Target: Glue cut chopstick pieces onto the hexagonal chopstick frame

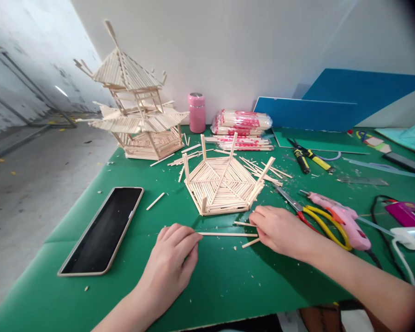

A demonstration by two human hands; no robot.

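Note:
A long, thin wooden stick [228,234] lies level between my two hands, just in front of a six-sided stick base [224,182] with short upright posts. My left hand [176,253] has its fingers closed on the stick's left end. At the other end is my right hand [276,230], fingers pinched together. Two shorter sticks, an upper one [245,223] and a lower one [251,243], jut out from under those fingers. How the right fingertips grip them is partly hidden.
A tiered stick pavilion [134,106] stands back left, near a pink bottle [197,113] and wrapped stick bundles [242,122]. A phone [103,230] lies left. Scissors [318,221], a pink glue gun [342,219] and pliers [307,157] lie right on the green table [214,281].

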